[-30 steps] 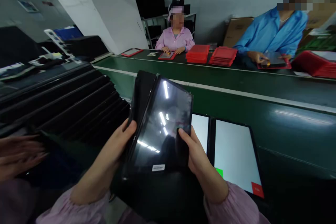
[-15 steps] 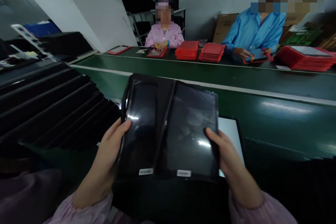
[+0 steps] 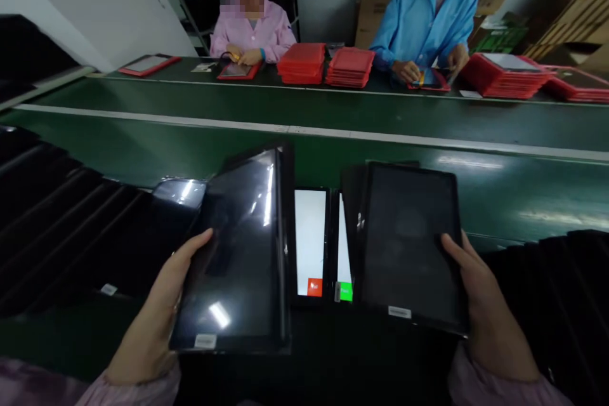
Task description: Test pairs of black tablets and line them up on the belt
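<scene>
My left hand (image 3: pixel 164 292) grips a black tablet (image 3: pixel 233 247) by its left edge, thumb on the glossy screen; a white label sits at the lower corner. Another dark panel edge shows behind it. My right hand (image 3: pixel 485 292) holds a second black tablet (image 3: pixel 409 241) by its right edge, also labelled at the bottom, with a dark edge visible behind it. Between the two, a lit white screen with a red box (image 3: pixel 310 241) lies on the bench. Beside it, another lit screen with a green box (image 3: pixel 344 247) is partly covered by the right tablet.
Rows of overlapping black tablets lie at left (image 3: pixel 61 203) and at right (image 3: pixel 571 279). A green bench (image 3: pixel 238 98) with a pale strip runs across. Beyond it, two people handle tablets near stacks of red trays (image 3: pixel 301 63).
The held tablets, side by side and overlapping before, are now apart: the left hand's to the left, the right hand's to the right. Two lit screens show between them. The view has shifted.
</scene>
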